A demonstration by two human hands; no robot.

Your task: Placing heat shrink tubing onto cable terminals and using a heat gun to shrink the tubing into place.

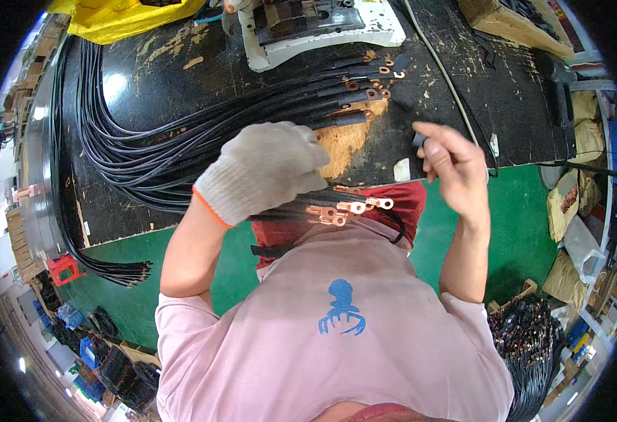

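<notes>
My left hand [263, 169], in a whitish knit glove with an orange cuff, is closed over a bunch of black cables [147, 190] at the front of the bench. Copper ring lugs [351, 208] stick out past the glove, toward my lap. My bare right hand [455, 163], off to the right of the lugs, pinches a short black sleeve [419, 139] between thumb and forefinger. Farther back on the bench lie more black cables [252, 105] with copper lugs, several with dark sleeves [351, 119] near their ends. The glove hides where its fingers meet the cables.
A white-based machine [329, 42] stands at the back of the dark, worn bench [182, 77]. At back left lies a yellow bag [125, 21]; at back right is a wooden box [509, 28]. A pale cord [442, 70] crosses the right side. Bundled cables [530, 344] stand at lower right.
</notes>
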